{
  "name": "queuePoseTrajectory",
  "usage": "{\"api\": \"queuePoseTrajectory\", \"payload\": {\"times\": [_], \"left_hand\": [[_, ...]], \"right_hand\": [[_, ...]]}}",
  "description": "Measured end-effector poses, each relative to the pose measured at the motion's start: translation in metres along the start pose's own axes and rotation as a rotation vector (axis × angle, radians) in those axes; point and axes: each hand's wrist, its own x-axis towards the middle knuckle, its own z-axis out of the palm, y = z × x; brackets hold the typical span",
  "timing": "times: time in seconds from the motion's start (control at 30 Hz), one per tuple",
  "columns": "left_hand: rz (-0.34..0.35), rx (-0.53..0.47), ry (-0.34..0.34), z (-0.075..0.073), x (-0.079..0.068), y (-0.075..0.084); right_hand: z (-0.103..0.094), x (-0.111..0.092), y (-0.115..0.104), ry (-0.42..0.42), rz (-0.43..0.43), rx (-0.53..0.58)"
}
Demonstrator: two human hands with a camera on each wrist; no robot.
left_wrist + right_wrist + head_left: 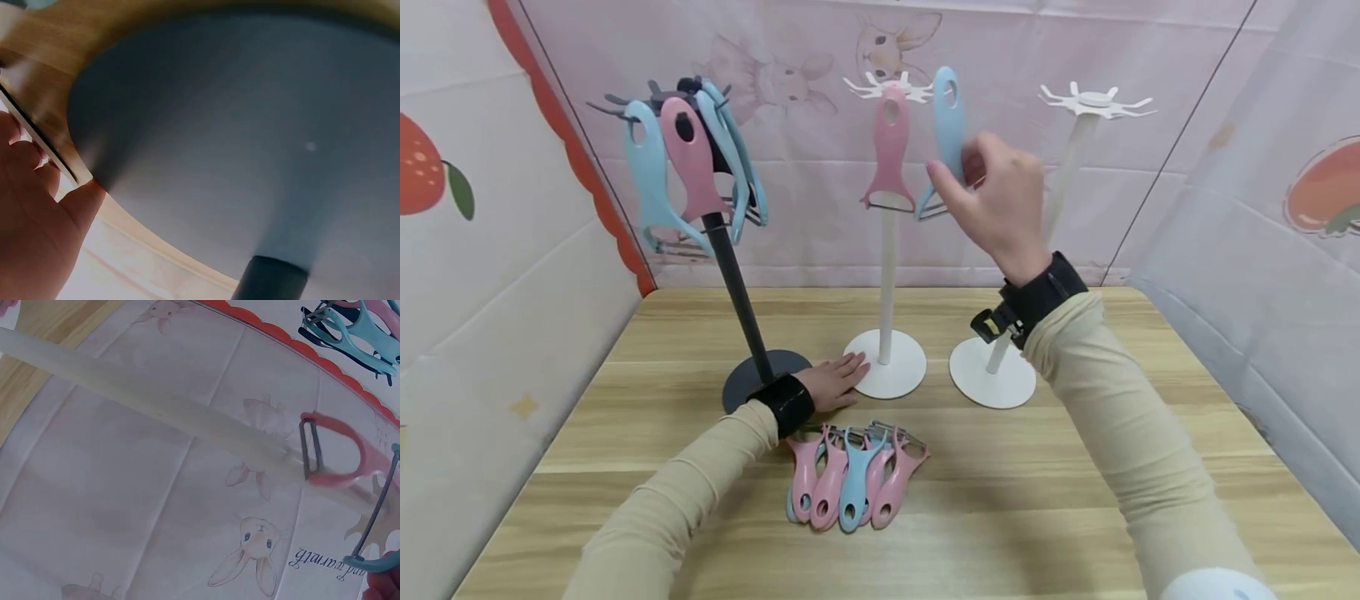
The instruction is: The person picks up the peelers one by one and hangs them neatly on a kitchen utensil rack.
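Held peeler (377, 562) shows handle (949, 125) only in head view.

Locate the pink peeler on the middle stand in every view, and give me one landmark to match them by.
Head: the pink peeler hangs near top centre, just left of the blue peeler in the right hand.
Left wrist: not in this picture.
Right wrist: toward the right edge, about mid-height, overlapping the white pole.
Shared landmark: the wooden tabletop.
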Motion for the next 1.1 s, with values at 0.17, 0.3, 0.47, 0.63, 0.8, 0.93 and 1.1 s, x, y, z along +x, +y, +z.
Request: {"api": "queuePoseTrajectory", "payload": {"times": [0.17,0.3,0.47,0.63,0.8,0.93,1.1], "left_hand": [[0.017,-0.028,0.015,0.000,0.001,0.000],[0.009,-0.013,0.010,0.002,0.004,-0.002],[0.000,-0.006,0.002,0.001,0.005,-0.002],[-0.001,-0.021,-0.002,-0.007,0.000,0.001],[0.004,-0.010,0.001,-0.009,-0.003,0.004],[0.009,-0.007,0.006,-0.007,-0.003,0.003],[0.011,-0.012,0.015,-0.002,-0.001,0.000]], "right_hand": [[0.006,0.003,-0.005,-0.025,0.007,-0.060],[0.009,0.004,-0.006,-0.058,0.041,-0.097],[0.011,0.002,-0.005,-0.097,0.069,-0.123],[0.011,-0.002,-0.003,-0.114,0.056,-0.129],[0.009,-0.018,-0.001,-0.095,-0.018,-0.119],[0.009,-0.038,0.000,-0.108,-0.131,-0.073],[0.013,-0.068,-0.003,-0.246,-0.292,-0.013]]}}
